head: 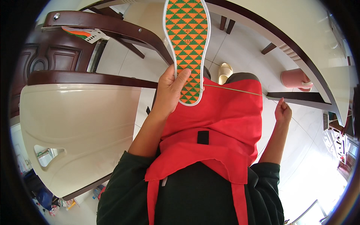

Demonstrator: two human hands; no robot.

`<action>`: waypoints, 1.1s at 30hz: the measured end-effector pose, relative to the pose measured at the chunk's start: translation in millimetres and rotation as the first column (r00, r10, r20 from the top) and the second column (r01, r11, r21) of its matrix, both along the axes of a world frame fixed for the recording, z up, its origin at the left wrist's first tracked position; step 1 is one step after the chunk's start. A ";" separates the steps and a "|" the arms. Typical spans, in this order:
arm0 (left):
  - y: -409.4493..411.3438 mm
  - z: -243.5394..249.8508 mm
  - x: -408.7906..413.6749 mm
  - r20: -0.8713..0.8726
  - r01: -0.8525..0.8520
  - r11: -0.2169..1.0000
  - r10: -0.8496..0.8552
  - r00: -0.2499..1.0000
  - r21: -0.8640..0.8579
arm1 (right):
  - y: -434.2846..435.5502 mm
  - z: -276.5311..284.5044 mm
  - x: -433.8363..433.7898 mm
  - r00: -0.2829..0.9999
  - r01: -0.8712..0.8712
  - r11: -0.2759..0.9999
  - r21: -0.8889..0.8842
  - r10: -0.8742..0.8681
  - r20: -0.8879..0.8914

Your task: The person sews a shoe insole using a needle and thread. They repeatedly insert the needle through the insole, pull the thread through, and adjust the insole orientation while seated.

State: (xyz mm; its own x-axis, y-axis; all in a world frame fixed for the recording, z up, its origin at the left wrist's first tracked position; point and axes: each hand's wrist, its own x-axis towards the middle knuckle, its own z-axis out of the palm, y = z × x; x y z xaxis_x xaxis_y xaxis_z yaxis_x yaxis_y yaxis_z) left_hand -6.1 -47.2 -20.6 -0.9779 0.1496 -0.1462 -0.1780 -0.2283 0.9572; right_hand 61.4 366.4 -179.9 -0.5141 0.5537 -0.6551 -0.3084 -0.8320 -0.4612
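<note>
My left hand grips the heel end of an embroidered insole, its thumb on the face and fingers behind it. The insole has green and orange triangles, a white edge and printed numbers; its toe end runs past the top of the view. A thin greenish thread stretches from behind the insole's right edge toward my right hand, which is raised at the right with curled fingers. The thread fades from sight just short of those fingers; any needle is too small to see. A red apron covers my lap below.
A cream table with a dark edge curves along the upper right. Cream chairs with dark wooden frames stand at the left. A colourful piece lies by the upper chair. A pink bucket-like container and a pale slipper are on the tiled floor.
</note>
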 end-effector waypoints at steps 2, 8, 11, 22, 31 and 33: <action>0.0 -0.6 -2.9 -0.011 -0.026 1.000 0.026 1.000 -0.012 | 14.3 -19.3 13.3 0.983 0.156 0.987 0.042 -0.160 0.093; -5.8 -1.1 -7.9 -0.023 -0.071 0.996 0.070 0.997 -0.063 | 20.5 -34.8 40.0 0.915 0.298 0.937 0.181 -0.335 0.226; -5.1 -3.5 -6.8 -0.025 -0.086 0.992 0.084 0.996 -0.097 | 18.0 -40.1 47.2 0.912 0.268 0.940 0.212 -0.318 0.257; -5.1 -4.1 -3.5 -0.086 -0.091 0.959 0.071 0.994 -0.268 | 16.1 -44.5 58.3 0.880 0.220 0.930 0.293 -0.319 0.352; -7.7 -8.5 -3.5 -0.073 -0.100 0.947 0.082 0.994 -0.307 | 13.5 -48.5 60.4 0.883 0.198 0.931 0.308 -0.306 0.357; -7.5 -9.1 -3.5 -0.076 -0.101 0.943 0.081 0.994 -0.317 | 15.5 -54.9 62.5 0.886 0.202 0.933 0.297 -0.303 0.352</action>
